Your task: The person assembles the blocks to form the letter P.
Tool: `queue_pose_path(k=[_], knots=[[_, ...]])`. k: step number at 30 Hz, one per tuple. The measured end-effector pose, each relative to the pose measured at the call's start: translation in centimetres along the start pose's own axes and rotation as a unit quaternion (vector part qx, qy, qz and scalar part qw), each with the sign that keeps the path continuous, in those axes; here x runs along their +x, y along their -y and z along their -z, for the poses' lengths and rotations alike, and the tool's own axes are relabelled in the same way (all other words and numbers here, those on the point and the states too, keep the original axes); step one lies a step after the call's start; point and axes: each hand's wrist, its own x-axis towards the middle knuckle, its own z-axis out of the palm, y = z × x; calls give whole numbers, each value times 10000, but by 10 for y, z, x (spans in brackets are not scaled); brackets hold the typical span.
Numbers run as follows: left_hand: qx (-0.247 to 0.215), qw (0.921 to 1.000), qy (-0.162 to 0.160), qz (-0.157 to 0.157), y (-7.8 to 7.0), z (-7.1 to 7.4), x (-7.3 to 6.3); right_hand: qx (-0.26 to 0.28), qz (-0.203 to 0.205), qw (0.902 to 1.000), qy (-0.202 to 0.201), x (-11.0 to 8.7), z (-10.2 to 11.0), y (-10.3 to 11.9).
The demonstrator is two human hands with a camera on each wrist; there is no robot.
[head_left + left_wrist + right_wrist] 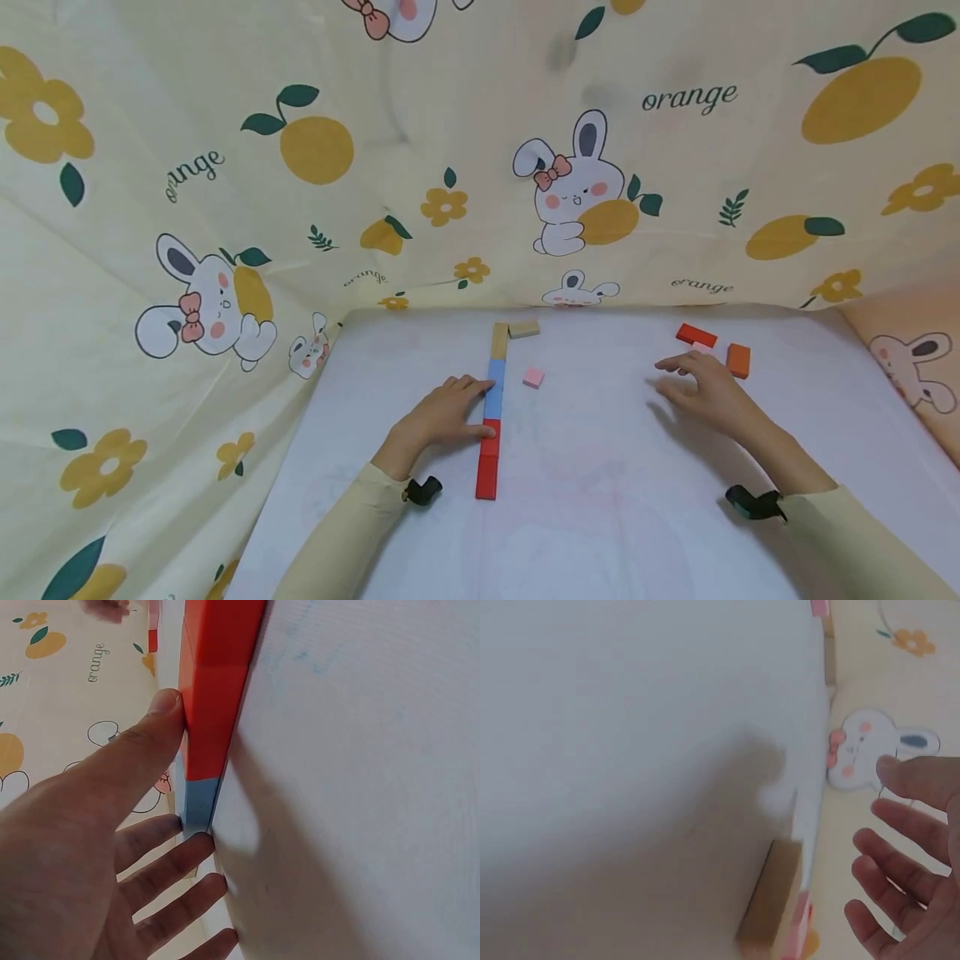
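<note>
A straight line of blocks runs away from me: red blocks (487,477) nearest, a blue stretch (495,400) in the middle, a wooden block (498,342) at the far end. My left hand (444,412) lies along its left side. The thumb touches a red block and a fingertip touches the blue stretch, fingers spread and fairly straight. My right hand (705,392) hovers with loosely bent fingers, holding nothing, beside a small group: a red block (696,335), a partly hidden pink block (702,347) and an orange block (738,360).
A second wooden block (524,329) sits crosswise by the line's far end. To the line's right lies a small pink block (533,378). The white table (585,517) ends at a printed cloth (465,167) hanging at the back and left.
</note>
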Motion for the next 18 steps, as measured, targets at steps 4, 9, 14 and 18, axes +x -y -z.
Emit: queue_pose_path(k=[4, 9, 14, 18], knots=[[-60, 10000, 17, 28, -1, 0, 0, -72, -20, 10000, 7, -19, 5, -12], [-40, 10000, -3, 1, -1, 0, -1, -579, 98, 9983, -9, -35, 8, -28], [19, 10000, -15, -41, 0, 0, -1, -695, -284, 9970, 181, -46, 11, -40], [0, 9999, -62, -120, 0, 1, -3, -275, -739, 9963, 330, -52, 14, -44]])
